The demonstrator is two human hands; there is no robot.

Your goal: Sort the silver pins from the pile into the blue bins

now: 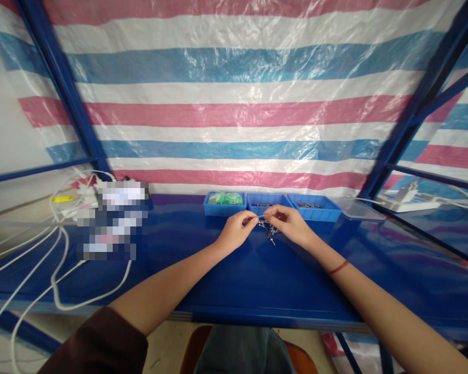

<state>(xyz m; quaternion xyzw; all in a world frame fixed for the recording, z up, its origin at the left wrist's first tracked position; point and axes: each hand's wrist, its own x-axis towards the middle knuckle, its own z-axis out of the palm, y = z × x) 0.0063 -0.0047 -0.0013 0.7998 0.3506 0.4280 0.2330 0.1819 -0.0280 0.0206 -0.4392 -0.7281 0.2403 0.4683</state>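
My left hand [239, 228] and my right hand [287, 222] meet over the blue table [218, 280], both closed in a fingertip pinch. Between them runs a thin metal screw-like piece [261, 216], one end at each hand; its exact kind is too small to make out. Just below the fingers lies a loose heap of similar slim metal pieces [272, 240], partly hidden by my right hand. Behind the hands stand three blue bins in a row: the left bin [222, 209] holds green plastic bags [226, 198], while the middle bin [267, 197] and right bin [320, 214] hold small metal parts.
A clear plastic lid [361, 209] lies right of the bins. White cables [64, 259] and blurred-out items [115, 223] occupy the table's left side. A white power strip [407, 200] sits at the right. Blue frame posts [398, 124] and striped sheeting [234, 114] enclose the back.
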